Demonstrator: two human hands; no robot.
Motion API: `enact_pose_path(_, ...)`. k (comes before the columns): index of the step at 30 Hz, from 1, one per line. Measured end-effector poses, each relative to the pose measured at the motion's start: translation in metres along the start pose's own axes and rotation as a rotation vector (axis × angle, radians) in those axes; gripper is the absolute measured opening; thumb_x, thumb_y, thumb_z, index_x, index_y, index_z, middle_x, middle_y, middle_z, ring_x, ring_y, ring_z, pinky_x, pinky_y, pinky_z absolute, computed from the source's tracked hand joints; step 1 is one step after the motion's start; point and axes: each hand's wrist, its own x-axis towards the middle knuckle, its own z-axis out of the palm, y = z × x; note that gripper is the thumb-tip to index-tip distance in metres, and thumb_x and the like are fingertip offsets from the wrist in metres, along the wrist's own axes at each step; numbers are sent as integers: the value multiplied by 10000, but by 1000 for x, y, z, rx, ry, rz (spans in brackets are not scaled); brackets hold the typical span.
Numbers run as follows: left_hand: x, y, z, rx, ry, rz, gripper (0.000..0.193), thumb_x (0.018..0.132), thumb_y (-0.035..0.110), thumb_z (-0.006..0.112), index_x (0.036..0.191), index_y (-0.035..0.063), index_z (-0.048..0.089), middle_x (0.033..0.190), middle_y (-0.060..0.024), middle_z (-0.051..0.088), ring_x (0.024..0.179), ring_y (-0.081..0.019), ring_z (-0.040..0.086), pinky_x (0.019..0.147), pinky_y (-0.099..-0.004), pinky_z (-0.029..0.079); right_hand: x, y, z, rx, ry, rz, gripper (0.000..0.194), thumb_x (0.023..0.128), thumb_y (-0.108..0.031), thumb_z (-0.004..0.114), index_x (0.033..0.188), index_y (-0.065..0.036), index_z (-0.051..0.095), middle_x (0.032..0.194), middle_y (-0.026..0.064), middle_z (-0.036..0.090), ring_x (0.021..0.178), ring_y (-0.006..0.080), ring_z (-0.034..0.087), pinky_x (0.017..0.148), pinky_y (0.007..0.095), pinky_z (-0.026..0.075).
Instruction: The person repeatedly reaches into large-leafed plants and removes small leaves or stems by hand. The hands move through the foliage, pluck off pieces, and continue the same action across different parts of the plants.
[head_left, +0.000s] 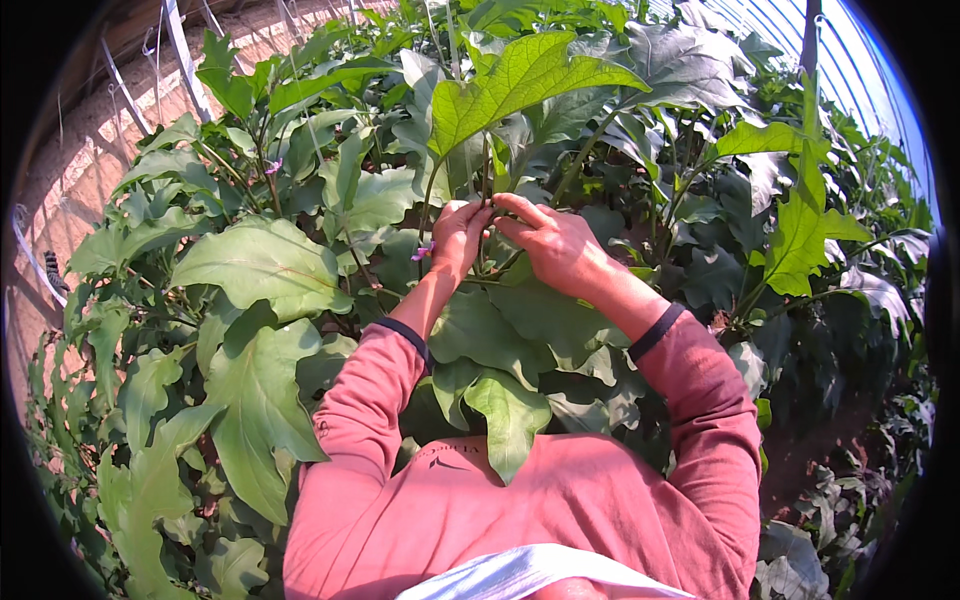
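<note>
My left hand (460, 234) and my right hand (553, 241) meet at a thin dark plant stem (487, 169) in the upper middle of the view. The fingers of my left hand are closed on the stem. My right thumb and forefinger touch it from the other side, fingertips close to the left ones. Whatever lies between the fingertips is too small to make out. A purple flower (423, 251) hangs just left of my left wrist. Above both hands spreads a large bright green lobed leaf (517, 86), and broad leaves (480, 330) lie under my forearms.
Dense leafy plants, apparently eggplants, surround me. Pale strings (452, 37) hang among them. Along the left stand an earthen wall (82, 176) and slanting white poles (186, 60). A dark post (811, 37) rises at the upper right before the curved ribs of a greenhouse roof (862, 67).
</note>
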Motion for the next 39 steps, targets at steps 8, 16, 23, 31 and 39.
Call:
enact_pose_path(8,0,-19,3,201,79,309,344,874,-6,496,1203,86,533,833,-58,523,650,-121,541,560,-246,463,13,27,22,-259,-22,-33,266,697,-67,572,963,-52,574,1132,82,518,784,248,609,583,374,490)
enact_pose_path(16,3,-6,6,-121,87,-39,236,831,19,578,977,24,393,774,-72,524,652,-131,561,563,-267,522,35,48,41,146,296,242,364,736,14,487,1086,-65,549,1017,130,570,781,361,599,650,409,495)
enact_pose_path(23,5,-10,1,-92,3,-64,236,818,52,603,951,18,411,737,-85,555,602,-148,597,534,-269,505,65,66,36,-294,86,280,170,739,-66,549,903,-79,592,979,107,561,755,277,633,613,406,508)
enact_pose_path(31,6,-10,-5,-60,-41,-49,227,815,65,601,969,18,441,714,-71,552,609,-133,580,545,-279,515,74,76,20,118,374,532,251,785,-191,561,975,-31,593,912,151,615,818,346,595,686,418,471)
enact_pose_path(39,2,-1,-9,-127,-150,-50,143,828,24,567,965,45,532,715,-43,520,644,-103,542,555,-268,517,76,72,8,-23,194,335,186,766,-153,573,925,-75,628,846,132,622,772,333,600,648,409,478)
